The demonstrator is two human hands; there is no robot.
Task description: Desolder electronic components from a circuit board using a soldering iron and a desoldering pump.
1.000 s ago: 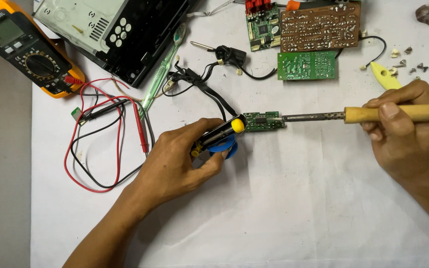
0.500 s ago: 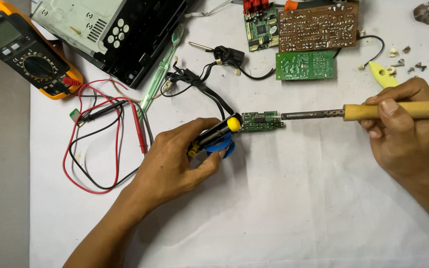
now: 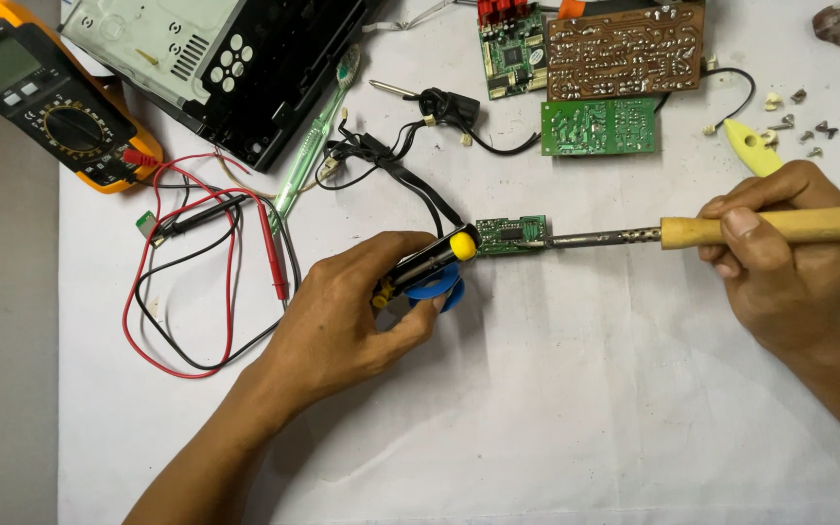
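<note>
head camera, looking straight down: the fingers of the left hand (image 3: pixel 347 326) are curled tight around a black pen-shaped tool with a round yellow end (image 3: pixel 432 261), with a blue round spool (image 3: pixel 439 285) tucked under the fingertips. the yellow end sits just beside a small green rectangular circuit board (image 3: pixel 511 234) lying flat on the sheet. the right hand (image 3: pixel 780 258) has its fingers wrapped closed around the pale wooden handle of a soldering iron (image 3: pixel 731 230), whose dark metal tip reaches leftward to the right edge of the small board.

outward from the hands, black wires (image 3: pixel 396 165) run from the small board up toward a black and silver metal device casing (image 3: pixel 216 58). a green toothbrush-like stick (image 3: pixel 313 146) lies beside it. red and black test leads (image 3: pixel 206 272) loop across the left of the sheet to an orange and black multimeter (image 3: pixel 46 92) at the top left corner. at the top sit a brown circuit board (image 3: pixel 624 49), a green circuit board (image 3: pixel 600 126) below it, and a smaller dark green board with red parts (image 3: pixel 510 49). small screws and bits (image 3: pixel 799 117) lie scattered at the upper right.

everything rests on a white, slightly creased sheet (image 3: pixel 556 418) over a grey surface (image 3: pixel 2 389) showing along the left edge.
</note>
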